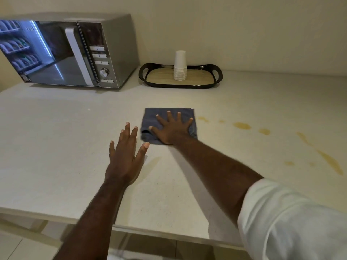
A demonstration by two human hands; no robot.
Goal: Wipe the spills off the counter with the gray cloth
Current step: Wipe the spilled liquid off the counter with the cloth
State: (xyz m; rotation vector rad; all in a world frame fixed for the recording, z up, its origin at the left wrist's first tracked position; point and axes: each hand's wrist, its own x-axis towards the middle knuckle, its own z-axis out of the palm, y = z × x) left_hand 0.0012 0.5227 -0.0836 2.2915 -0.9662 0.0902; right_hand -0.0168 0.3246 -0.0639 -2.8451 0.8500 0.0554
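A folded gray cloth [150, 117] lies flat on the pale counter [56, 147] near its middle. My right hand [171, 128] presses flat on top of the cloth with fingers spread. My left hand [125, 156] hovers open just left of the cloth, fingers apart, holding nothing. Yellowish spills [242, 125] dot the counter to the right of the cloth, and longer streaks [330, 162] run toward the right edge. A faint smear [154, 162] shows near my left thumb.
A silver microwave [75, 51] stands at the back left. A dark-rimmed tray [217, 76] with a stack of white paper cups [180, 66] sits at the back against the wall. The counter's front edge [150, 229] runs below my forearms.
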